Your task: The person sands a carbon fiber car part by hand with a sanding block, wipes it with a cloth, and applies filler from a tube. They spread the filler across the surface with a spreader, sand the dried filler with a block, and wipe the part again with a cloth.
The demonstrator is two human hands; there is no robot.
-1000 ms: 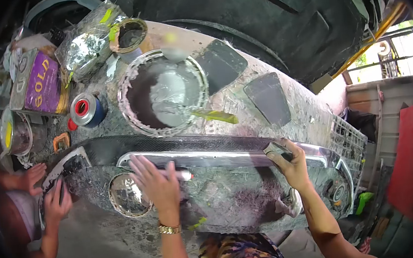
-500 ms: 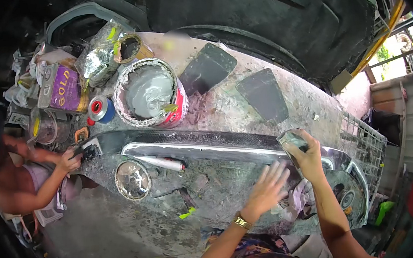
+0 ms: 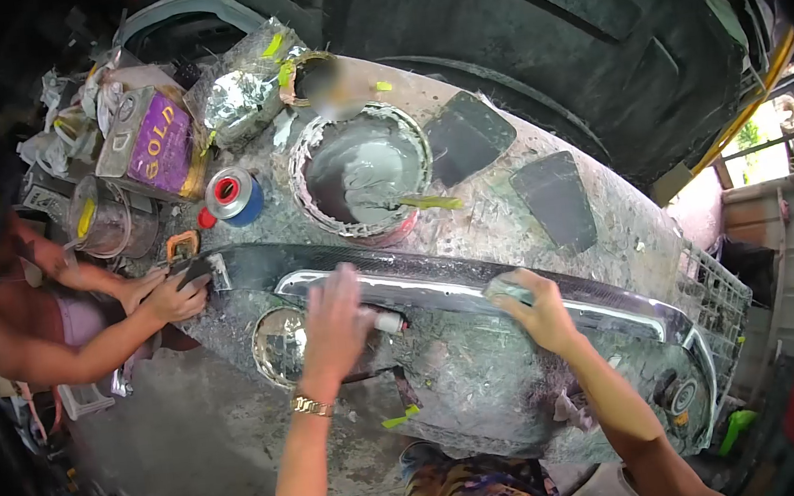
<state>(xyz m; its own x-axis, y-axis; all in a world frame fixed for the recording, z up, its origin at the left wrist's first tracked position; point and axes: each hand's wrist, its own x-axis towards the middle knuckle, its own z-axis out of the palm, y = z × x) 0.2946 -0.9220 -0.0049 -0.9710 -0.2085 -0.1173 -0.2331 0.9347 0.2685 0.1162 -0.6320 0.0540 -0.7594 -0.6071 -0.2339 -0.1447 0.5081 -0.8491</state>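
A long dark car bumper part (image 3: 399, 272) with a white-edged strip lies across the workbench. My right hand (image 3: 545, 315) is closed around a small grey-green sanding pad (image 3: 510, 289), which rests on the part's lit strip. My left hand (image 3: 330, 329), with a gold watch at the wrist, is over the part's left half. Its fingers are stretched out and slightly blurred, and I see nothing held in them. Partly behind this hand lies a white tube (image 3: 388, 321). A round clear lid or container (image 3: 280, 347) sits to its left.
Behind the part stand an open tub of grey filler (image 3: 361, 170), a blue-and-silver can (image 3: 234, 197) and a purple GOLD box (image 3: 156, 149). Two dark flat sheets (image 3: 553, 202) lie further right. At the left end, another person's hands (image 3: 172, 294) touch the part.
My right hand has moved left along the part with the pad. My left hand has swung left, up to the tube. The view has shifted, and the other person's hands remain at the left end.
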